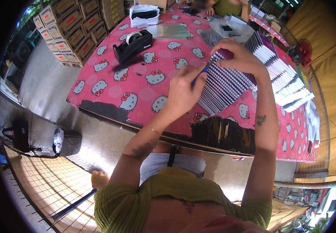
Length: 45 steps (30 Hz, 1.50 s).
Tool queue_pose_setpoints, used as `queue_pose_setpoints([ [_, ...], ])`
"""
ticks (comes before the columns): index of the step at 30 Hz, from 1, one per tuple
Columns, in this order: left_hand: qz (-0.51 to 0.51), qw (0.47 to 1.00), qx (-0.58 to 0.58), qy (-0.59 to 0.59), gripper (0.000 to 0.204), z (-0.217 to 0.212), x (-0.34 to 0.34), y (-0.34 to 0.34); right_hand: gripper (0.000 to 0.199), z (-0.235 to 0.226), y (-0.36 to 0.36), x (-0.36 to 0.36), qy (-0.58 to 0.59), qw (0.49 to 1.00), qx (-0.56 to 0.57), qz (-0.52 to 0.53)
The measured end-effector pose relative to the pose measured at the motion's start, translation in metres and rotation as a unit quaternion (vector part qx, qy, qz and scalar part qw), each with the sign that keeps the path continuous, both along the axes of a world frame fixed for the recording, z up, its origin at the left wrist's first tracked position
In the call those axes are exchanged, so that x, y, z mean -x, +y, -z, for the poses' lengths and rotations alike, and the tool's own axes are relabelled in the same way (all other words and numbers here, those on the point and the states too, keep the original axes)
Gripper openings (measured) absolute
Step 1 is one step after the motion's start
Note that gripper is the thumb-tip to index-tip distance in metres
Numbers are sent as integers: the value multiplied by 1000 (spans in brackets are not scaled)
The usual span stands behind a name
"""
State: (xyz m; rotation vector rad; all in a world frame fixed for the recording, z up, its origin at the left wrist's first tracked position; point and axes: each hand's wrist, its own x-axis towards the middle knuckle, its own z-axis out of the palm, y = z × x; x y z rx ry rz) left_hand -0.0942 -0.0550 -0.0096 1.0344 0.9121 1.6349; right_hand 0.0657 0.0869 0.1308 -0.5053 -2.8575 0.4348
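Table: pink cat-print cover, torn along front edge. Floor grey, shiny. Cartons stacked far left. Tan sheeting on right, red fan by it. Second pink table behind. Lights top right. Bin on floor, left.

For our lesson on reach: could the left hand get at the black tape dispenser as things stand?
Probably yes: only patterned cloth shows between the left hand and the black tape dispenser, though the hand holds a blue tool.
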Motion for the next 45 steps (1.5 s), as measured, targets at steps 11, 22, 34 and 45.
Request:
queue_pose_setpoints([
  [11,-71,981,-25,177,36,-15,4,-5,36,1,-4,2,7,1000,-19,-7],
  [22,65,986,87,-129,30,-11,0,-7,36,2,0,2,2,1000,-14,-11],
  [34,75,987,85,-112,35,-6,1,-10,34,2,1,2,-2,1000,-18,-10],
  [45,-162,934,-90,304,37,2,7,-5,34,0,-3,3,-6,1000,-20,-8],
])
